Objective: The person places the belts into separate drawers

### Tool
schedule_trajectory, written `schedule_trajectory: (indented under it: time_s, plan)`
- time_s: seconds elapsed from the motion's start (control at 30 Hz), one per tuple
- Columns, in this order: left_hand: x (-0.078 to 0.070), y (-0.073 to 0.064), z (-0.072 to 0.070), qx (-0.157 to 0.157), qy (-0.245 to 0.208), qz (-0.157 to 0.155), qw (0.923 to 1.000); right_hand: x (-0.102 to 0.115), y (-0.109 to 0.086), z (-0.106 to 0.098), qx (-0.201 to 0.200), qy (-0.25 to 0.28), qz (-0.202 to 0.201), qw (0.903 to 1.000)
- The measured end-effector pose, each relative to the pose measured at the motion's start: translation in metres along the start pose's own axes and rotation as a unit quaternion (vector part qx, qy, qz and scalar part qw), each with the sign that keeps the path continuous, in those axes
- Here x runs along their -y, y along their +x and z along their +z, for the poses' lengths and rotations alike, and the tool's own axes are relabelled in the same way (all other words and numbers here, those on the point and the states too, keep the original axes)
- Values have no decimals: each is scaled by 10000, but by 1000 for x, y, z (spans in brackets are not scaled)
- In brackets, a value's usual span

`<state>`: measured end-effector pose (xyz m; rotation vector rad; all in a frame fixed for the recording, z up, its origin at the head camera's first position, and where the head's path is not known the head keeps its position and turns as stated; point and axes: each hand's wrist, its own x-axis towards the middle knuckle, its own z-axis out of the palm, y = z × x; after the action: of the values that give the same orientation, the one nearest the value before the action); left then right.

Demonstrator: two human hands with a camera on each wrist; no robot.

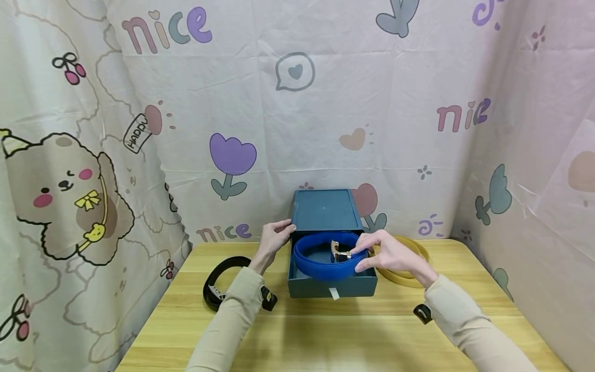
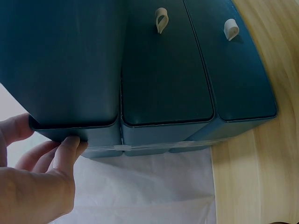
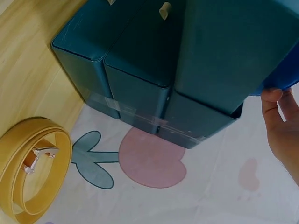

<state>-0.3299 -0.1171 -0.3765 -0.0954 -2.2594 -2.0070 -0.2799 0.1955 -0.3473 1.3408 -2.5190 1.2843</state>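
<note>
A coiled blue belt (image 1: 321, 271) with a gold buckle (image 1: 335, 252) sits over the pulled-out top drawer (image 1: 307, 289) of a teal drawer box (image 1: 325, 209). My right hand (image 1: 389, 254) pinches the coil at its right side between thumb and fingers; in the right wrist view the same blue belt (image 3: 282, 77) shows above the drawer's rim. At the upper left edge of the box is my left hand (image 1: 273, 240). Its thumb and fingers grip the casing beside the drawer, as the left wrist view shows. The drawer's floor is partly hidden by the belt.
On the wooden table (image 1: 334, 336), a coiled black belt (image 1: 209, 281) lies left of the box and a coiled yellow belt (image 1: 420, 251) lies right. Two closed drawers (image 2: 163, 70) with white pull tabs sit under the open one. A printed curtain (image 1: 321, 129) hangs behind.
</note>
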Motion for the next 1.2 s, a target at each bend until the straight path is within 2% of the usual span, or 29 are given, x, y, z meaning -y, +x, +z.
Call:
schedule_trajectory:
  time_s: [0.3,0.4,0.57,0.67,0.9,1.2]
  plan:
    - [-1,0,0,6,4,-22,10000,-9,12,1,112,-111,356,9992]
    - [-1,0,0,-5,-17,-2,10000,-13,17,3,180,-80,299,9994]
    - [-1,0,0,2,36,-40,10000,-20,24,8,209,-38,-62,9998]
    - [-1,0,0,11,79,-36,10000,-23,27,11,210,-209,-140,9995]
    - [-2,0,0,-21,-16,31,10000,-21,29,13,436,-783,191,9958]
    - [0,-1,0,12,39,32,10000,-23,28,15,779,-1061,29,9913]
